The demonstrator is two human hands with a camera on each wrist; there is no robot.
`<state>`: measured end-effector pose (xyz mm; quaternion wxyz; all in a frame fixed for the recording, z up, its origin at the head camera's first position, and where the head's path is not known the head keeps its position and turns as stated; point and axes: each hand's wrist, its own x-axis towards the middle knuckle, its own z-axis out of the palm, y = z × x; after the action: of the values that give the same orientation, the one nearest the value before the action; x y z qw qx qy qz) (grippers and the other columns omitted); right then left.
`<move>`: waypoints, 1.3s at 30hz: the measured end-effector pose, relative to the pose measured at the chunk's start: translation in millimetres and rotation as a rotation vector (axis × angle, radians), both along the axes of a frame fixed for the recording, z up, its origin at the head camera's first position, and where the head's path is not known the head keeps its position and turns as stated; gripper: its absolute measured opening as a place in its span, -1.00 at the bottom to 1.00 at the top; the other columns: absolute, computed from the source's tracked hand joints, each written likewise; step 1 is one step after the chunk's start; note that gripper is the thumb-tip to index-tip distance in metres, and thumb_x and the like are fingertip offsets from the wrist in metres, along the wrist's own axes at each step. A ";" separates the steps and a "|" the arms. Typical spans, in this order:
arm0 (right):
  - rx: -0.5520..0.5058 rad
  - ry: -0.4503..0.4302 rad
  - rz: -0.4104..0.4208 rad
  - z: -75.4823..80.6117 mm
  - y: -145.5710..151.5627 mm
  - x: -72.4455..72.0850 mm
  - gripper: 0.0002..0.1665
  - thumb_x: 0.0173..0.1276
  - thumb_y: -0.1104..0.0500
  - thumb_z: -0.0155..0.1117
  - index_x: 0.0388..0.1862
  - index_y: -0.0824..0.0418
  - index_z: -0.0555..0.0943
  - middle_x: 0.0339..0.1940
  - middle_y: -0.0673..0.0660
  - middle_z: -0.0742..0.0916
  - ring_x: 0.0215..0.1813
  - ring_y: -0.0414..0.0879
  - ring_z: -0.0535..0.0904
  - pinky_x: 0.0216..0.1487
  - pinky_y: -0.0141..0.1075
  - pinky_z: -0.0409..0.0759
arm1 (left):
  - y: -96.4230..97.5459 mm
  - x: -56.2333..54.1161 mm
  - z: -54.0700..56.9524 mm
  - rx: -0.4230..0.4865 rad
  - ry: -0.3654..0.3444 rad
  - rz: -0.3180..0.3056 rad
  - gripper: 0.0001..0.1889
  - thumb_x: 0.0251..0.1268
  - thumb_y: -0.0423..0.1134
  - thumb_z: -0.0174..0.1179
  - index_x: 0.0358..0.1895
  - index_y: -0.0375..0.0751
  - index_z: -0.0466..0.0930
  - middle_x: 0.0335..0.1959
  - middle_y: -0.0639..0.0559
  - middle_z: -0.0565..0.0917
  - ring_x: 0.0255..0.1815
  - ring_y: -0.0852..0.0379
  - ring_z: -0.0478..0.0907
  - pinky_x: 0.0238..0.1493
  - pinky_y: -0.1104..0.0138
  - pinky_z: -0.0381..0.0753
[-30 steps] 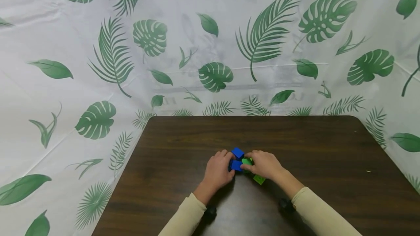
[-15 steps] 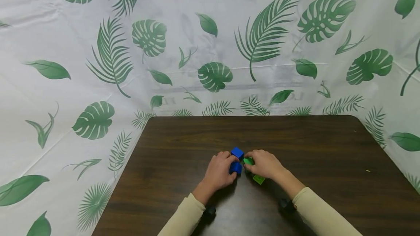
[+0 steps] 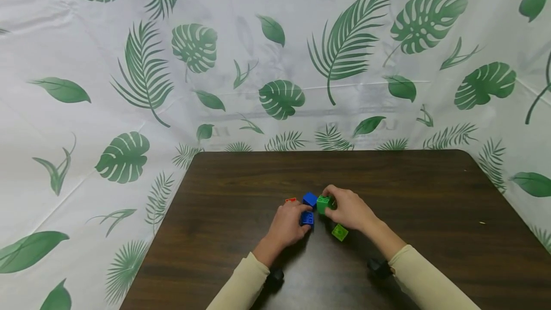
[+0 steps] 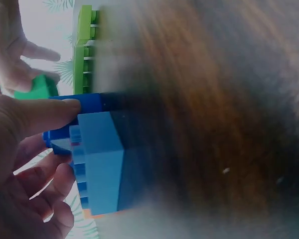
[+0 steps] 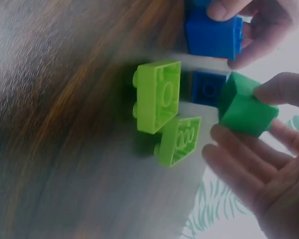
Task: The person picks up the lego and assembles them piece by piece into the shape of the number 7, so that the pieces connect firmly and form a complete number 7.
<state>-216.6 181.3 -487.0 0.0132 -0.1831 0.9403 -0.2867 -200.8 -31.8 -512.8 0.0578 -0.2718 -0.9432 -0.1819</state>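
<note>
My left hand (image 3: 286, 225) pinches a blue toy building brick (image 3: 307, 218), studs visible, near the middle of the table. To its right, my right hand (image 3: 352, 210) holds a green brick (image 3: 324, 204) between thumb and fingers; the right wrist view shows this green brick (image 5: 244, 107) tilted. Just behind the held bricks sits another blue brick (image 3: 309, 199). A lighter-looking blue brick (image 4: 102, 164) stands close below the left fingers in the left wrist view. Part of a red brick (image 3: 291, 200) shows beyond the left hand, mostly hidden by it.
Nearer me than the right hand lies a lime green brick (image 3: 339, 232). In the right wrist view, a lime brick (image 5: 157, 97) and a smaller-looking lime brick (image 5: 182, 142) have hollow sides showing. A brown wooden table (image 3: 430, 185) meets a leaf-patterned sheet (image 3: 241, 51) behind.
My right hand has moved slightly away from me with the green brick, uncovering more of the lime brick. The left-hand blue brick has turned to show its studs. A red brick's edge has appeared.
</note>
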 end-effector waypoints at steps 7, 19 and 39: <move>-0.181 0.031 0.164 0.9 -7.9 6.0 -0.59 0.21 0.27 0.42 -0.01 0.08 0.50 -0.13 0.00 0.67 -0.13 -0.08 0.66 -0.13 -0.15 0.66 | -0.7 -3.6 -6.0 0.099 -0.090 0.059 -0.38 0.01 -0.06 0.52 0.20 -0.11 0.61 -0.12 0.06 0.72 -0.18 0.10 0.52 -0.10 0.23 0.56; -0.095 0.099 0.262 -1.2 -18.5 12.7 -0.56 0.23 0.20 0.46 0.07 0.05 0.54 0.00 -0.01 0.68 0.01 -0.09 0.65 0.02 -0.11 0.63 | -3.1 -3.8 -9.9 0.174 -0.094 0.071 -0.41 -0.08 -0.08 0.57 0.11 -0.11 0.63 -0.20 0.13 0.71 -0.23 0.14 0.49 -0.19 0.27 0.54; -0.042 0.199 0.285 -1.2 -21.2 14.7 -0.60 0.15 0.18 0.53 -0.08 0.02 0.55 -0.10 -0.07 0.69 -0.09 -0.16 0.67 -0.12 -0.19 0.65 | -7.0 -9.2 -8.6 0.208 -0.156 0.016 -0.48 0.02 0.07 0.49 0.07 0.02 0.62 -0.17 0.18 0.69 -0.15 0.17 0.57 -0.09 0.26 0.57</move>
<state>-201.9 160.1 -488.2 -0.0432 -0.3421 0.8953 -0.2821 -210.1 -38.9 -521.4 0.0133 -0.2418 -0.9231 -0.2987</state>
